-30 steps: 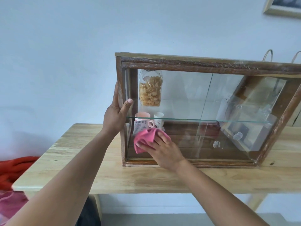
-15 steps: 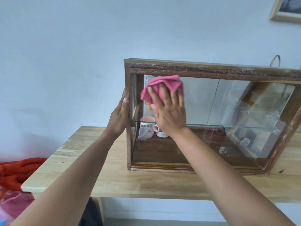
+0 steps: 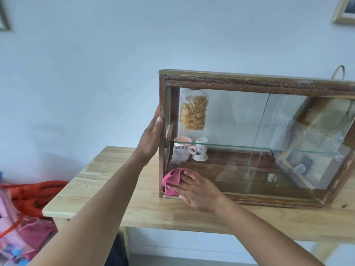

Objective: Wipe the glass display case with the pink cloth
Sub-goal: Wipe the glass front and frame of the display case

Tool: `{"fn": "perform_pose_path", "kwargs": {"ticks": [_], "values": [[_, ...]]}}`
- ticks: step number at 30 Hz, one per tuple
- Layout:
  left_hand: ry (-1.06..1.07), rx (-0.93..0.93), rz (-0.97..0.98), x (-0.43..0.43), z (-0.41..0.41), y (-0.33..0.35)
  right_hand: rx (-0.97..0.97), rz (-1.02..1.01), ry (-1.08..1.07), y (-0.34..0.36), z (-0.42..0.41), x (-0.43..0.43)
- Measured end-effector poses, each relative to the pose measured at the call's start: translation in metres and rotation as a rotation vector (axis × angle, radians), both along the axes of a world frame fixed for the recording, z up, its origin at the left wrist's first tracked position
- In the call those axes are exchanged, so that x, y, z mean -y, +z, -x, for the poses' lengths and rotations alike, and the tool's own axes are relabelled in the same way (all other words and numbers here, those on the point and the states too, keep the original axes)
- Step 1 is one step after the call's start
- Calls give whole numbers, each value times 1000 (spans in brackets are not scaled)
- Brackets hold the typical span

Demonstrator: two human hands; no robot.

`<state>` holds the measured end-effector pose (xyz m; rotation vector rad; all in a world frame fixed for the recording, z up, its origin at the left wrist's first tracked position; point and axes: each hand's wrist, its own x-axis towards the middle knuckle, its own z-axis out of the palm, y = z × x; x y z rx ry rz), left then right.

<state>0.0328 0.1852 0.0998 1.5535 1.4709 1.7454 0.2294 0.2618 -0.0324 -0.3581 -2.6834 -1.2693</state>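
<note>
A wooden-framed glass display case stands on a light wooden table. My right hand presses a bunched pink cloth flat against the front glass at its lower left corner. My left hand lies flat on the case's left outer side, with the thumb on the front edge of the frame. Inside are a bag of yellow snacks, a pink cup and a white mug near a glass shelf.
Red and pink fabrics are heaped to the left, below the table's edge. Picture frame corners hang on the pale wall at the top right and top left. The table's front edge runs just below my right wrist.
My right hand has swept the pink cloth down the front glass from the upper left to the lower left corner. My left hand stays on the case's left side.
</note>
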Motion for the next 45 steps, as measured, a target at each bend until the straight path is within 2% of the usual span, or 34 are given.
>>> {"fn": "perform_pose_path", "kwargs": {"ticks": [2, 6, 8, 10, 13, 16, 18, 20, 25, 29, 32, 36, 38, 42, 45], "values": [[-10, 22, 5, 0, 1, 0, -40, 26, 43, 27, 7, -6], [-3, 83, 26, -1, -2, 0, -490, 50, -8, 92, 24, -17], [-7, 91, 23, -1, -5, -1, -625, 36, -36, 96, 30, -14], [4, 87, 9, -1, -9, -2, -579, 59, -15, 74, 33, -10], [46, 101, 8, -5, -11, -5, -312, 108, -21, 22, 21, -2], [88, 105, -9, -11, -12, -11, -78, 54, -67, -13, 5, 3], [132, 126, -44, -15, -12, -17, 1, 66, -91, -22, -3, 3], [150, 132, -88, -17, -12, -22, -20, 118, -110, -25, -17, -1], [187, 97, -107, -21, -10, -27, -266, 123, -250, -26, -78, -11], [186, 99, -91, -22, -9, -27, -555, 110, -326, 1, -110, -21], [178, 99, -87, -23, -6, -28, -766, 82, -318, 43, -104, -34], [182, 76, -90, -25, -3, -29, -1078, 116, -298, 98, -56, -41], [179, 62, -87, -25, -2, -29, -1035, 135, -222, 104, -28, -37], [158, 38, -105, -24, -2, -28, -610, 87, -12, 47, -2, -23], [157, 48, -103, -24, -2, -28, -394, -19, -44, -10, -36, -17]]}}
